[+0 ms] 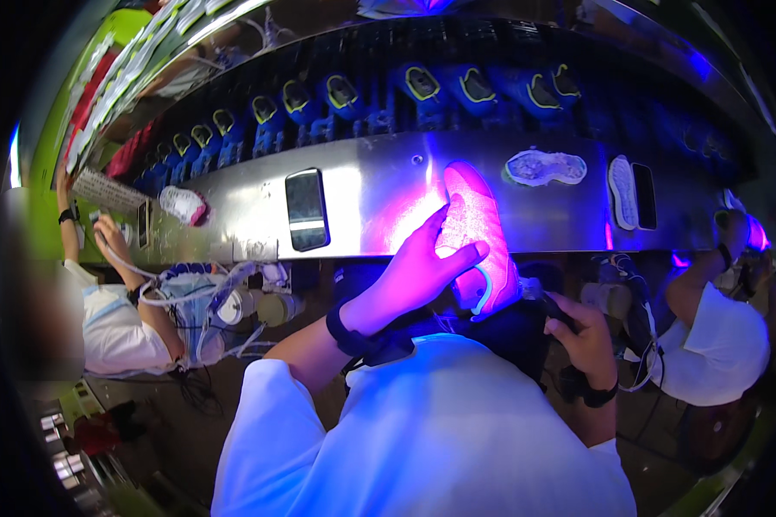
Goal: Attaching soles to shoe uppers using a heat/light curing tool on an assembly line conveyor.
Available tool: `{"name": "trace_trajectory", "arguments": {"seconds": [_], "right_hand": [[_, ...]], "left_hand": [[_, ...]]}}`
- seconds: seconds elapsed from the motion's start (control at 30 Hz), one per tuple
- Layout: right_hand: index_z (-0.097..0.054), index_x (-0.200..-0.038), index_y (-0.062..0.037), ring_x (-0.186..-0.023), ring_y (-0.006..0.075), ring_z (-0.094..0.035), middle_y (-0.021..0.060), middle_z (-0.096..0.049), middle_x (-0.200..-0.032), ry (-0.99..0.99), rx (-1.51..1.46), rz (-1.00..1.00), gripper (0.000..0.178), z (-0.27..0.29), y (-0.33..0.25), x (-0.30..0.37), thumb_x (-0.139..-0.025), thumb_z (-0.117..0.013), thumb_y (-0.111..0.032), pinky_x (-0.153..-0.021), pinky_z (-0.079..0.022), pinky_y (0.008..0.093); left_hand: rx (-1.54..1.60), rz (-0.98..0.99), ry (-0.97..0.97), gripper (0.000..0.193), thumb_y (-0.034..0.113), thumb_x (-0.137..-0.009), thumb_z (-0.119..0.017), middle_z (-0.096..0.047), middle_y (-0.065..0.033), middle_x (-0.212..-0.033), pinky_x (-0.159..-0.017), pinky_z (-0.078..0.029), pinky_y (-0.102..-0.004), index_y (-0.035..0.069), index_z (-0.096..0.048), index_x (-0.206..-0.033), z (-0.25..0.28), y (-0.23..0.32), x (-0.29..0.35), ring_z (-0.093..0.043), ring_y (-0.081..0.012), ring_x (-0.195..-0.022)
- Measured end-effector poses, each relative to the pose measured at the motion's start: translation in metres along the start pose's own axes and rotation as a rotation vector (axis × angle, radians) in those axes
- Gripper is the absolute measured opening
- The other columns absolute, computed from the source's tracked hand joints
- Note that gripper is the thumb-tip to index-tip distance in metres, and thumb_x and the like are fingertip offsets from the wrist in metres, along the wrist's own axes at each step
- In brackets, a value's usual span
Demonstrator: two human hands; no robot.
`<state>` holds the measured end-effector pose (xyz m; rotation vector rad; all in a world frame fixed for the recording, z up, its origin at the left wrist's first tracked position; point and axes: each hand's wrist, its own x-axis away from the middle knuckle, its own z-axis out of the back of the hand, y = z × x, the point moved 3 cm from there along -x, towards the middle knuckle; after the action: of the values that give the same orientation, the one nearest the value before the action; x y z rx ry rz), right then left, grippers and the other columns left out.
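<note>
– Metal worktop (358,202) spans the area beyond both hands. Where is the workpiece?

– Pink-lit shoe (476,226): located at the left hand (427,263), toe pointing away from the wearer, opening toward the wearer. Its near end extends past the worktop's front edge. Contact between toe and worktop: cannot tell.

– State of each hand?

– Left hand: clamped on the shoe, thumb across the upper, fingers along the left side. Right hand (582,336): fingers closed around a dark implement (539,302), near the shoe's heel. Exact type: unclear.

– Items around the hands?

– Ahead and left of the left hand: black phone (307,209), flat on the worktop. Farther left: white-and-pink shoe (181,204). Ahead of the right hand: pale sole (546,168). Ahead and to its right: white sole (622,191), just beside a second phone (644,196).

– Outer zone?

– Beyond the worktop: row of blue shoes (343,102) with yellow-green collars. One co-worker (129,332) sits well left of the left hand; another co-worker (720,345), right of the right hand.
</note>
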<state>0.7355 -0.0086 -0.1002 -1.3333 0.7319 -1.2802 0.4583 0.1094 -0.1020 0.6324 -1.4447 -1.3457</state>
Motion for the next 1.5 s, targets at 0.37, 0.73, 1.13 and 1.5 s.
{"name": "trace_trajectory", "arguments": {"seconds": [0.37,0.73,1.13,1.5], "right_hand": [[-0.069,-0.128,-0.0070,-0.070,0.0233,-0.061,0.0117,-0.063,-0.081,0.130,0.456,0.369,0.045,-0.011,-0.074,-0.034,-0.084,-0.073,-0.002,-0.068,-0.048,0.0305],[-0.070,-0.127,-0.0076,-0.071,0.0243,-0.062,0.0120,-0.065,-0.084,0.067,0.555,0.473,0.047,-0.002,-0.104,-0.057,-0.080,-0.074,-0.002,-0.069,-0.049,0.0307],[-0.069,-0.125,-0.0030,-0.087,0.0235,-0.069,0.0125,-0.071,-0.097,0.211,0.354,0.405,0.040,-0.022,-0.031,-0.045,-0.085,-0.072,-0.003,-0.082,-0.053,0.0314],[-0.057,-0.143,-0.0025,-0.069,0.0042,-0.054,0.0000,-0.066,-0.087,0.131,-0.023,0.047,0.049,-0.027,-0.008,-0.049,-0.096,-0.069,-0.011,-0.060,-0.043,0.0202]], "left_hand": [[0.897,0.374,-0.120,0.056,0.042,-0.104,-0.057,-0.066,-0.0074,-0.105,-0.080,-0.061,-0.0356,0.002,-0.044,-0.141,0.008,-0.012,0.040,-0.069,-0.0155,-0.086],[1.496,0.680,-0.371,0.040,0.047,-0.102,-0.059,-0.067,-0.0113,-0.106,-0.090,-0.061,-0.0455,0.010,-0.060,-0.117,0.003,-0.014,0.053,-0.069,-0.0327,-0.096],[1.847,0.769,-0.616,0.060,0.047,-0.101,-0.059,-0.063,-0.0228,-0.125,-0.094,-0.061,-0.0438,0.002,-0.050,-0.140,-0.024,-0.030,0.055,-0.069,-0.0358,-0.107],[0.899,0.181,-0.075,0.043,0.037,-0.105,-0.056,-0.066,-0.0079,-0.111,-0.077,-0.063,-0.0385,0.009,-0.049,-0.137,0.017,-0.014,-0.015,-0.072,-0.0203,-0.090]]}}
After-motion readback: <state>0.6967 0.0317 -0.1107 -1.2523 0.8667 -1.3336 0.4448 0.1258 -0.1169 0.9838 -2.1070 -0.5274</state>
